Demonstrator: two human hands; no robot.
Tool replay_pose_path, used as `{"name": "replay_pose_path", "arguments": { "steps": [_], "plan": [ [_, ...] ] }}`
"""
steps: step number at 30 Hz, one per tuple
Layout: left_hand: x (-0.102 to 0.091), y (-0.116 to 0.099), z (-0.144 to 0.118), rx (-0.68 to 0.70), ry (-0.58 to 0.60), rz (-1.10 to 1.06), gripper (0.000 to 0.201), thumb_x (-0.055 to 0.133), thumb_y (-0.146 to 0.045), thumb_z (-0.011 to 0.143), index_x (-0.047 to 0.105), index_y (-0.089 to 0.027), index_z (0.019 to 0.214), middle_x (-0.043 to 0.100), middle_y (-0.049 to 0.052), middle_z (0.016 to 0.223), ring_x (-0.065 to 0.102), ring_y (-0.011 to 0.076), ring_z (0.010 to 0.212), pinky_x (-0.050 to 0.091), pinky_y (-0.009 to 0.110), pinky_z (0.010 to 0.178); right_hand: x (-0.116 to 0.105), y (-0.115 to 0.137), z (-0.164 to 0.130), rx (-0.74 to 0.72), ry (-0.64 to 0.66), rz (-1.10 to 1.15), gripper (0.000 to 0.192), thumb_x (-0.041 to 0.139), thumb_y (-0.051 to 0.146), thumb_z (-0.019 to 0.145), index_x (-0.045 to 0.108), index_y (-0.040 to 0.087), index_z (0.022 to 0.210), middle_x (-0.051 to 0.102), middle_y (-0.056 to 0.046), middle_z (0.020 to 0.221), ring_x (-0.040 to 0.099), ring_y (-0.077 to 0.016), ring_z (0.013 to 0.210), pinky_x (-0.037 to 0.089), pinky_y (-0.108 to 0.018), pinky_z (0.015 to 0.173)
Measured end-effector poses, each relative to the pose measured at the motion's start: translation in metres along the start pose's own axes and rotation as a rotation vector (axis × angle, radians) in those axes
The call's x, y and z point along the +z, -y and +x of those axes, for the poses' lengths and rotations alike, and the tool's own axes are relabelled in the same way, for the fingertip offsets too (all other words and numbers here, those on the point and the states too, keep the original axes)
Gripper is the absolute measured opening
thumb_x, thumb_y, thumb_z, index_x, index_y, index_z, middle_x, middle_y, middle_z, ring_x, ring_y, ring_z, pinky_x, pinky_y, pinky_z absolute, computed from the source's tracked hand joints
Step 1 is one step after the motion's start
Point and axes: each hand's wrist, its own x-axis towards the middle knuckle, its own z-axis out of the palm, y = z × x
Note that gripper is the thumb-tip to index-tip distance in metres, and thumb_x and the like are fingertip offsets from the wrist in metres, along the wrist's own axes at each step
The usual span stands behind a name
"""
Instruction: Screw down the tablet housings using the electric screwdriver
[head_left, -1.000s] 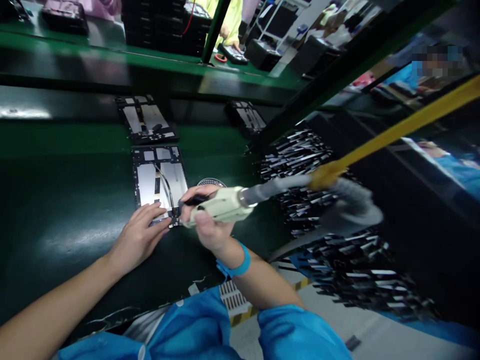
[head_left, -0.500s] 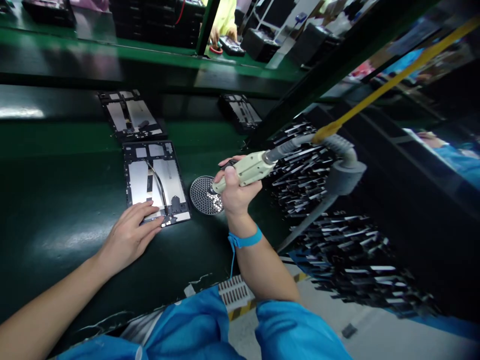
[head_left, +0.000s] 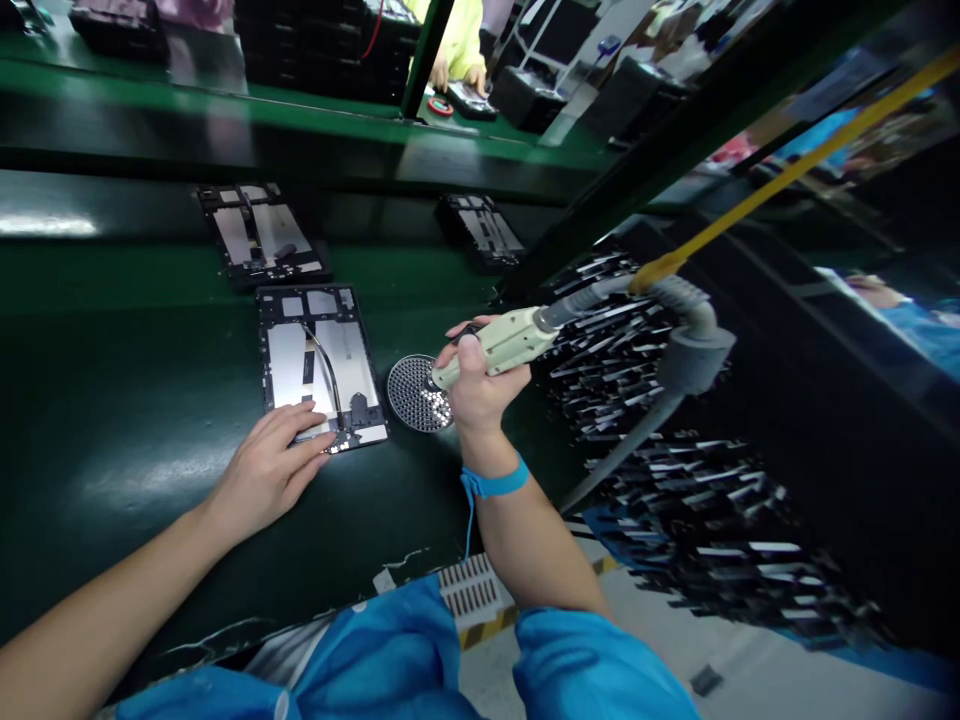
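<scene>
An opened tablet chassis with silver panels and a black cable lies on the dark green belt in front of me. My left hand rests flat on its near edge, fingers spread. My right hand grips a cream electric screwdriver whose tip points down into a round perforated screw tray just right of the chassis. A grey hose and a yellow cord run from the tool up to the right. A blue strap circles my right wrist.
Two more open chassis lie farther up the belt. A rack of several stacked dark parts fills the right side. A black post rises at the back, where another person's hands work at a bench.
My right hand has carried the screwdriver from the chassis's near corner rightward to the screw tray. The left hand has stayed on the chassis.
</scene>
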Motion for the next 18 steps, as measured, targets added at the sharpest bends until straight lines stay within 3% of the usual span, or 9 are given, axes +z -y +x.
{"name": "replay_pose_path", "arguments": {
  "steps": [3,7,10,13,18],
  "plan": [
    [0.001,0.000,0.001,-0.011,-0.013,-0.008,0.033,0.065,-0.019,0.098,0.063,-0.020,0.130,0.067,0.013,0.131,0.059,0.0305,0.132,0.052,0.054,0.108,0.002,0.011,0.003,-0.006,-0.012,0.014,0.024,0.071,0.037,0.086,0.060,0.022,0.101,0.069,0.002,0.083,0.061,-0.0094,0.047,0.052,-0.026,0.047],
    [0.002,-0.002,0.002,-0.031,-0.034,-0.026,0.038,0.067,-0.024,0.097,0.060,-0.018,0.133,0.068,0.015,0.130,0.059,0.0316,0.131,0.051,0.054,0.109,0.017,0.046,-0.010,-0.020,0.006,0.172,0.021,0.068,0.035,0.088,0.059,0.024,0.103,0.067,0.002,0.084,0.060,-0.0089,0.044,0.049,-0.024,0.042],
    [0.002,-0.002,0.003,-0.033,-0.041,-0.061,0.042,0.069,-0.026,0.095,0.059,-0.018,0.135,0.068,0.015,0.130,0.060,0.0319,0.131,0.051,0.054,0.109,0.034,0.068,-0.036,0.015,0.185,0.327,0.023,0.069,0.035,0.089,0.059,0.026,0.109,0.068,0.001,0.090,0.063,-0.0096,0.048,0.052,-0.025,0.044],
    [0.002,-0.002,0.004,-0.041,-0.050,-0.092,0.043,0.070,-0.026,0.094,0.060,-0.019,0.136,0.067,0.015,0.131,0.060,0.0321,0.131,0.051,0.054,0.110,0.049,0.075,-0.062,0.092,0.397,0.410,0.027,0.070,0.036,0.091,0.059,0.028,0.114,0.069,0.000,0.098,0.065,-0.0097,0.053,0.054,-0.025,0.048],
    [0.001,-0.004,0.005,-0.070,-0.039,-0.144,0.042,0.068,-0.026,0.095,0.061,-0.021,0.136,0.066,0.015,0.132,0.059,0.0323,0.132,0.049,0.056,0.110,0.058,0.069,-0.079,0.140,0.471,0.363,0.030,0.070,0.042,0.090,0.057,0.028,0.114,0.067,-0.002,0.099,0.064,-0.0109,0.055,0.058,-0.029,0.053]
  ]
}}
